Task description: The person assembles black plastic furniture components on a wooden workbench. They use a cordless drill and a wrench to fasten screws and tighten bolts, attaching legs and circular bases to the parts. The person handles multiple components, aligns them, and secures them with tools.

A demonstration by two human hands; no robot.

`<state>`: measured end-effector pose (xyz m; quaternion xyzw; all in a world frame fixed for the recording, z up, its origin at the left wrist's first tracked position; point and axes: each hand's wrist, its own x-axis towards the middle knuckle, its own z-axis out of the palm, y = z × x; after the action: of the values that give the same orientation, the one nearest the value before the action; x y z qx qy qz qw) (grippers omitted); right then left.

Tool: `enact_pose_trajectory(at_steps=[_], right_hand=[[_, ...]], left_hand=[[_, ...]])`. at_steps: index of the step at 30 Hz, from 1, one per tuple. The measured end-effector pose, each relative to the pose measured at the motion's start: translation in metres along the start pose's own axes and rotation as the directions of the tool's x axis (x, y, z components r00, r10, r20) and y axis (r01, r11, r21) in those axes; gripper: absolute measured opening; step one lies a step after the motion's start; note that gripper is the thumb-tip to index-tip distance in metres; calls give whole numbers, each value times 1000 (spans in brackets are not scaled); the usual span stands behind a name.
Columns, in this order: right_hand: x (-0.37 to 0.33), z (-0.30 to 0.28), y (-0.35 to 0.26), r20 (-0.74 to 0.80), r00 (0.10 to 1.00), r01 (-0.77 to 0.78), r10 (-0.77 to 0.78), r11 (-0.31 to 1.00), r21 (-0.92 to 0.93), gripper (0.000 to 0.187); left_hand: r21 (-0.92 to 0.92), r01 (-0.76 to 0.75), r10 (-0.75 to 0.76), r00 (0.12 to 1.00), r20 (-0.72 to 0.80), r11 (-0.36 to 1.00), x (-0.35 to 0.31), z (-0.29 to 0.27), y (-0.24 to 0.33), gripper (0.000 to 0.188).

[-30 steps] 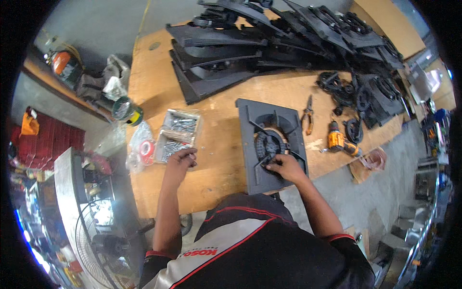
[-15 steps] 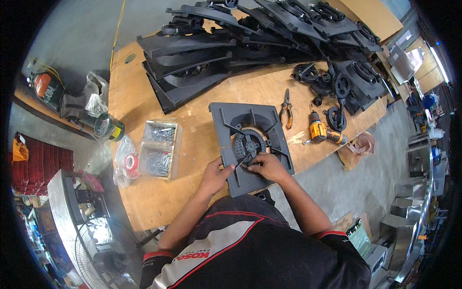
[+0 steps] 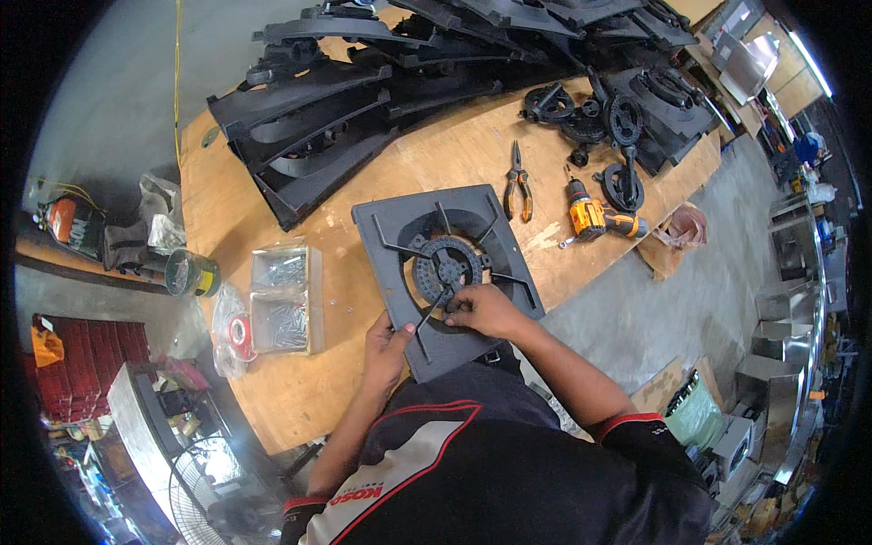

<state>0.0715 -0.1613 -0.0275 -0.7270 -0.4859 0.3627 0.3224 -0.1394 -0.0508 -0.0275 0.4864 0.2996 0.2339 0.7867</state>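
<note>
A square black stove grate plate [image 3: 374,243] with raised ribs rests at the table's front edge and reaches over it. In its round opening sits a black gas burner [image 3: 425,269]. My left hand [image 3: 387,351] grips the plate's near left edge, thumb on top and fingers underneath. Reaching in from the right, my right hand [image 3: 483,311] has its fingers pinched together at the burner's near side. Whatever lies between those fingertips is hidden.
Pliers [image 3: 519,186] and an orange cordless drill [image 3: 589,216] lie right of the plate. Loose burners [image 3: 625,120] are beyond them. Stacked black plates [image 3: 300,100] fill the back. Left are a screw box [image 3: 289,295], a tape roll [image 3: 240,334] and a jar [image 3: 189,272].
The view has shifted, so the table and its things appear moved and slightly turned. Both hands keep their places on the plate and burner.
</note>
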Motion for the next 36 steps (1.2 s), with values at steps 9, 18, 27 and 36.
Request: enact_pose_trajectory(at_steps=[9, 18, 27, 36], right_hand=[[8, 4, -8, 48, 998, -34, 41, 990, -138, 37], [17, 1, -6, 60, 998, 16, -3, 978, -208, 40], [55, -8, -24, 196, 980, 21, 44, 948, -318, 45], [68, -17, -34, 281, 958, 149, -57, 937, -316, 53]], left_hand=[[-126, 9, -16, 998, -59, 992, -1, 0, -2, 33], [-64, -62, 53, 990, -133, 996, 1, -8, -14, 30], [-16, -158, 152, 968, -199, 987, 1, -14, -13, 27], [7, -143, 140, 952, -271, 990, 6, -20, -25, 25]])
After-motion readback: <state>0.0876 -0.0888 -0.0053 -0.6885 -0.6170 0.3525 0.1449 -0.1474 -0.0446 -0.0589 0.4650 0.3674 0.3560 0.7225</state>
